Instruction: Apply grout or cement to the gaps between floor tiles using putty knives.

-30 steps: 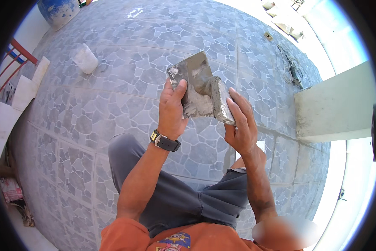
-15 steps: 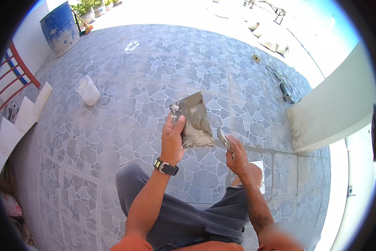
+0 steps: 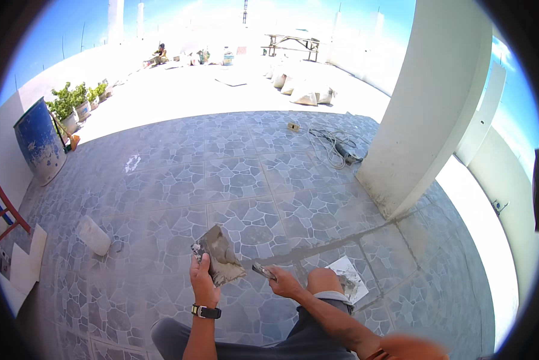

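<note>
My left hand (image 3: 203,287), with a watch on its wrist, grips the near-left edge of a flat rectangular board (image 3: 212,241). Wet grey paste, like grout or mortar, is smeared over the board (image 3: 224,255). Just to the right, the fingers of my right hand (image 3: 286,284) are closed round a short flat grey tool (image 3: 262,271); its exact kind is not clear. The tool's tip points toward the board, a small gap apart from it. Both hands are above the stone-patterned tile floor (image 3: 239,219), where a dark grey joint line (image 3: 326,245) runs to the pillar.
A white square piece with grey smears (image 3: 348,279) lies beside my right knee. A white plastic container (image 3: 94,236) lies on the left. A power tool with a coiled cord (image 3: 344,153) is near the white pillar (image 3: 428,102). Farther off are a blue drum (image 3: 40,141) and sacks (image 3: 308,95).
The view has tilted up and turned right, bringing the far yard and a distant person into sight. Both hands sit lower in the picture, still holding the board and the tool.
</note>
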